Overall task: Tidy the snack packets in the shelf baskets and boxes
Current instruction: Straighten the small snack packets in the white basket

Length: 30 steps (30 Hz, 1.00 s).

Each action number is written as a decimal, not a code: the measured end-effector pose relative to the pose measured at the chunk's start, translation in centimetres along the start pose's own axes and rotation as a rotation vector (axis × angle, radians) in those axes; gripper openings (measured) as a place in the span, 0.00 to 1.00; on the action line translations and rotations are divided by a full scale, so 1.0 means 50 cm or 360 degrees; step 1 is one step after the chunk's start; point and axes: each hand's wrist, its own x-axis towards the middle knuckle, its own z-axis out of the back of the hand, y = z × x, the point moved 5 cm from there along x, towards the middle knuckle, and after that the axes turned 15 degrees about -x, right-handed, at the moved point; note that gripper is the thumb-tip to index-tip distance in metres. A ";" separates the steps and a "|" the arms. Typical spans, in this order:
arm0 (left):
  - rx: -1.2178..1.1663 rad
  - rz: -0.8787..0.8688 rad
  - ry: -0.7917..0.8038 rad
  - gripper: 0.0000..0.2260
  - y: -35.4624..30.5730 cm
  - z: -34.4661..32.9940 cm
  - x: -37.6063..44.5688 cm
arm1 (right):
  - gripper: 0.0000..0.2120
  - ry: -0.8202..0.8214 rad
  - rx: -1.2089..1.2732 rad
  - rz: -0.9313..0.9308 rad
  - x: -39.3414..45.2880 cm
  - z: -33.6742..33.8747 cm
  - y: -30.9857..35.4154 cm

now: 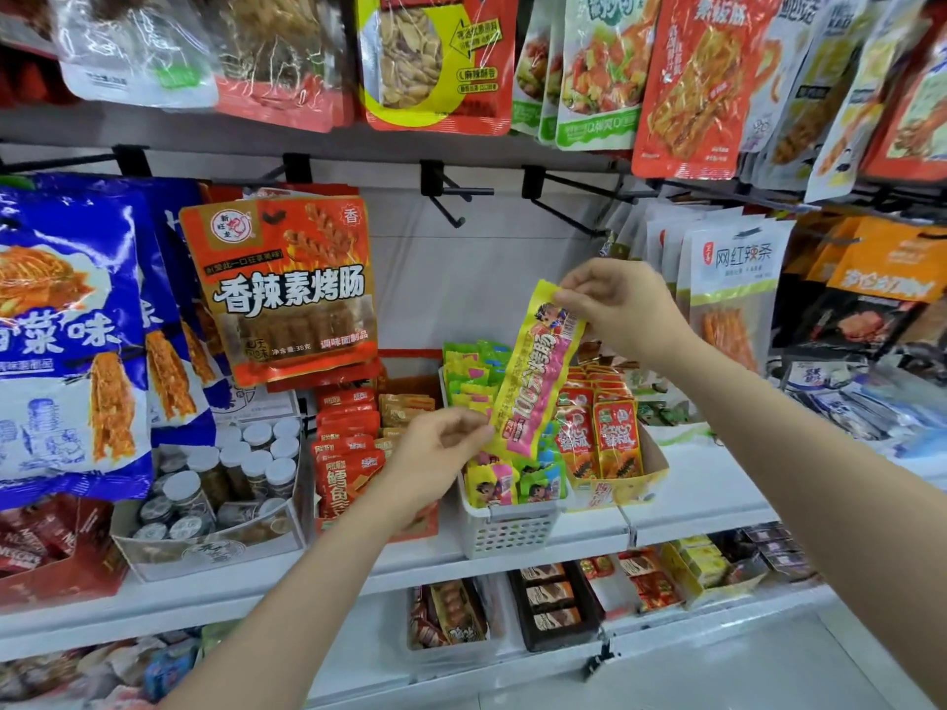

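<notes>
Here the right hand (622, 310) pinches the top edge of a long yellow-and-pink snack packet (533, 374), while the left hand (435, 453) pinches its bottom end. The packet hangs tilted between them, just above the white slotted basket (505, 527) of like packets, beside a yellow box (615, 486) of red sachets.

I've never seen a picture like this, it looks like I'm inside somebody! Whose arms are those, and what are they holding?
The camera sits on a person's head, looking down at a shop shelf, so you see their own two arms. The left hand pinches the bottom of a long yellow and pink snack packet, and the right hand pinches its top. Below it a white basket holds more little packets. Beside that stands a cardboard box of red packets. Bigger bags hang on hooks above.
</notes>
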 end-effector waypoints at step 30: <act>-0.0695 -0.0017 -0.0176 0.18 -0.001 -0.031 -0.015 | 0.14 0.0359 0.0772 -0.0114 -0.022 -0.022 -0.052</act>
